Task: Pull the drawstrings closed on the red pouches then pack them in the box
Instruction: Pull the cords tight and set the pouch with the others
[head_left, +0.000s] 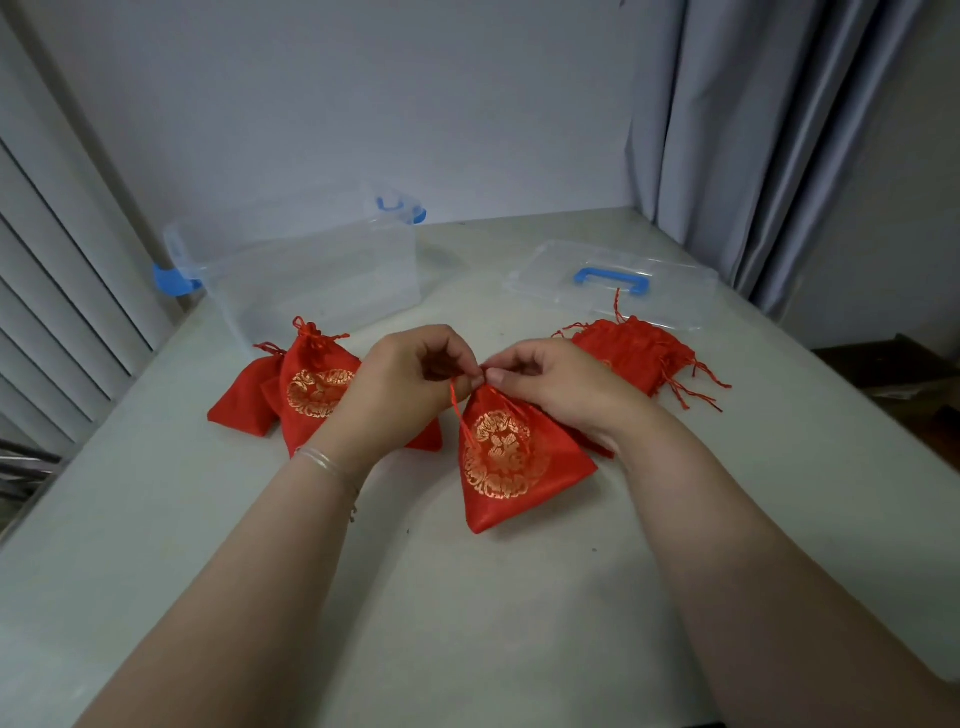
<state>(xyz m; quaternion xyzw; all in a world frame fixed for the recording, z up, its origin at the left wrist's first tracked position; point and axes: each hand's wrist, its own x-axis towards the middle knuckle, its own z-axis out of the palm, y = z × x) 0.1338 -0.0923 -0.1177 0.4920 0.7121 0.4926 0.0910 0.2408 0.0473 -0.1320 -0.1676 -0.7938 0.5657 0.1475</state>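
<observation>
Head view: pale table (156, 519); grey curtains (753, 130)

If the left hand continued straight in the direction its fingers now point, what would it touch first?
The left hand points right, toward the right hand, just above the neck of the pouch. Their fingertips nearly meet, so it would probably touch the right hand's fingertips first; depth is uncertain.

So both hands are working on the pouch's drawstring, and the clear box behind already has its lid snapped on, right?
Not quite. In the head view both hands do pinch the pouch's drawstring, but the clear box is open; its lid lies apart on the table, to the right.
</observation>
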